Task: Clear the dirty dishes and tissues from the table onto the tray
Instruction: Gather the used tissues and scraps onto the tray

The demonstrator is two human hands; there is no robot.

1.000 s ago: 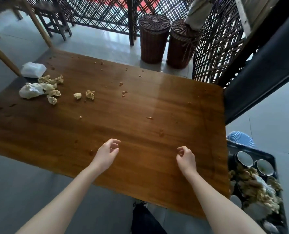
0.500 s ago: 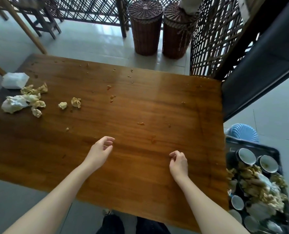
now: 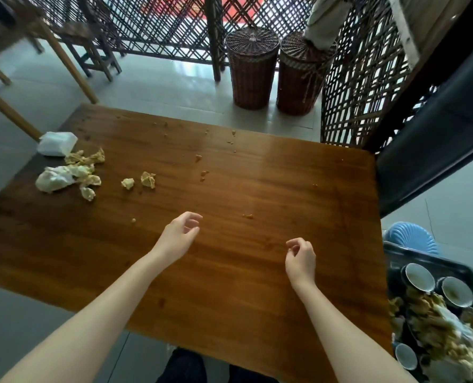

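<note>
Our left hand [image 3: 178,236] and right hand [image 3: 301,258] loosely curled and empty above the table [image 3: 229,286], dark tray [image 3: 426,257] at our right heaped with cups [image 3: 420,276] and soiled tissues [image 3: 434,324]

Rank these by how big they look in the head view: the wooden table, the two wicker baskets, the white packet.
1. Wooden table, by far the largest.
2. Left wicker basket and right wicker basket: they look alike, and cloth partly hides the right one, so I won't rank them.
3. White packet, the smallest.
</note>
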